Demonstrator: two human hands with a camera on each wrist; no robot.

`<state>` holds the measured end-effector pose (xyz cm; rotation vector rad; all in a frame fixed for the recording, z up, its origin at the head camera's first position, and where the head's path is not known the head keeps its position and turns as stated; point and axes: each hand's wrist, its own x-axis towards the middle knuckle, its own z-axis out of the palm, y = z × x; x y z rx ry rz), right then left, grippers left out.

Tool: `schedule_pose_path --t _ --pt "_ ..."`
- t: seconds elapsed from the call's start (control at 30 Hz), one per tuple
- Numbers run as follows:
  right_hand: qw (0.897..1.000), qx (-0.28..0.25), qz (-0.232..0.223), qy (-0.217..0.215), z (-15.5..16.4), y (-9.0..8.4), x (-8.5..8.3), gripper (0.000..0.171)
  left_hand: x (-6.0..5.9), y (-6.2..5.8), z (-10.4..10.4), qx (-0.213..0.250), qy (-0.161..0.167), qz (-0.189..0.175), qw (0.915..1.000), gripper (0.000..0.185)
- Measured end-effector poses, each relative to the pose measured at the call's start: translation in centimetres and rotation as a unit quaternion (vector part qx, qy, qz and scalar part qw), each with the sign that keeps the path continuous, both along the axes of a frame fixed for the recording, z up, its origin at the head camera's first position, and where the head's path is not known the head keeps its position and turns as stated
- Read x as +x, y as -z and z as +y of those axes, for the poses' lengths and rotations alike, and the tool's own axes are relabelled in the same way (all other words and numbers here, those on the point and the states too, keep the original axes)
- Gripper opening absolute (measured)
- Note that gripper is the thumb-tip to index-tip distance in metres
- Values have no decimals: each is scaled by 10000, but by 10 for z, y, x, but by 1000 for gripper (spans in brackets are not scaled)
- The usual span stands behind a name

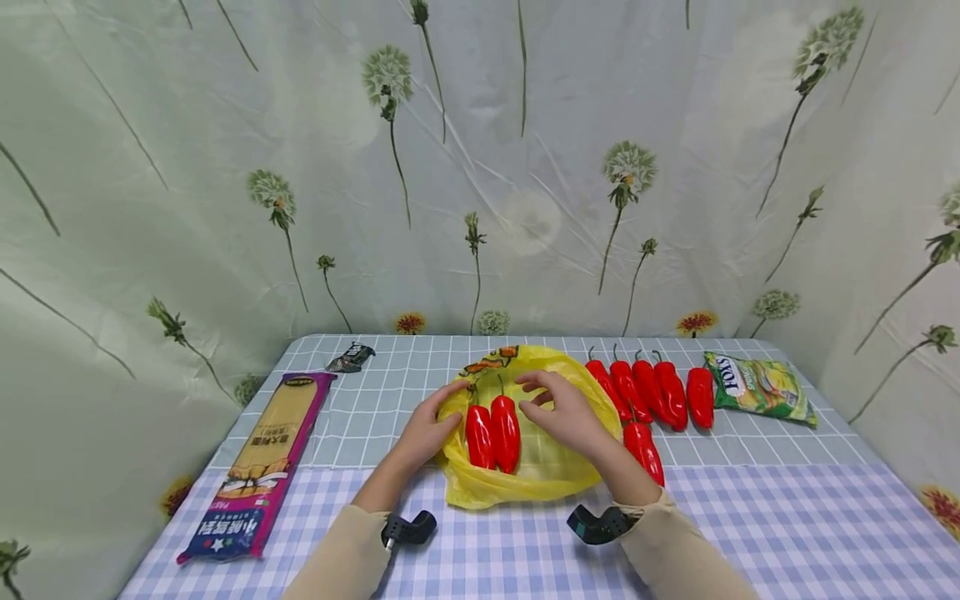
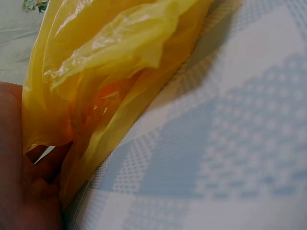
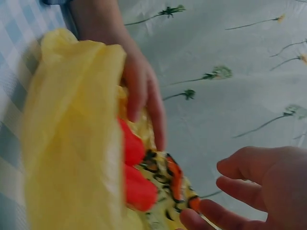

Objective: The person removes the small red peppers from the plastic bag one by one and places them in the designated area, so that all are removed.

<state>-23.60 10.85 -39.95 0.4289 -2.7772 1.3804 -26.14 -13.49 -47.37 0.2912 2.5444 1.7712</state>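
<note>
A yellow plastic bag (image 1: 555, 471) lies spread with its mouth up in the middle of the table. Inside it, two red chili peppers (image 1: 492, 433) rest side by side, stems pointing away from me. My left hand (image 1: 425, 429) is at the bag's left rim, holding the film between thumb and fingers; the left wrist view shows the yellow film (image 2: 115, 52) close against it. Over the right part of the bag hovers my right hand (image 1: 566, 414), fingers spread and bent, nothing between them. The right wrist view also shows this empty hand (image 3: 268, 187).
Several more red chili peppers (image 1: 670, 393) lie right of the bag, one closer to me (image 1: 642, 450). Beyond them is a green Fox's packet (image 1: 761, 387). To the left lie a long pasta pack (image 1: 258, 467) and a small black packet (image 1: 351, 358). A floral curtain (image 1: 480, 167) hangs behind the table.
</note>
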Motion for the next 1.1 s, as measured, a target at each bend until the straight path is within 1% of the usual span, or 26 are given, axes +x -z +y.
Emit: schedule_pose_path --t 0.1,0.17,0.27,0.37,0.5,0.6,0.73,0.9,1.1 --pt "9998 -124 -114 76 -7 7 -1 38 1 -1 0 -9 1 15 10000 52" --pt "9995 -244 -174 34 -11 10 -1 40 0 -1 0 -42 -7 55 10000 52" --pt "9992 -351 -194 -90 -16 17 -2 44 0 -2 1 -81 -54 8 10000 52" --pt "9993 -328 -129 -137 -18 26 -2 47 -1 -2 1 -76 -77 -83 9999 52" --pt "9991 -331 -244 -143 -19 34 -2 52 1 -2 1 -66 -32 -61 10000 52" --pt "9978 -433 -429 -251 -19 37 -1 56 2 -2 1 -54 -4 -22 10000 52" --pt "9963 -449 -567 -456 -18 41 -1 60 2 -4 1 -24 -4 -11 10000 52" --pt "9962 -351 -547 -573 -16 45 -1 62 2 -3 1 -48 -7 5 10000 52" --pt "9968 -210 -346 -696 -17 48 -2 63 2 -2 1 -53 9 -2 10000 52"
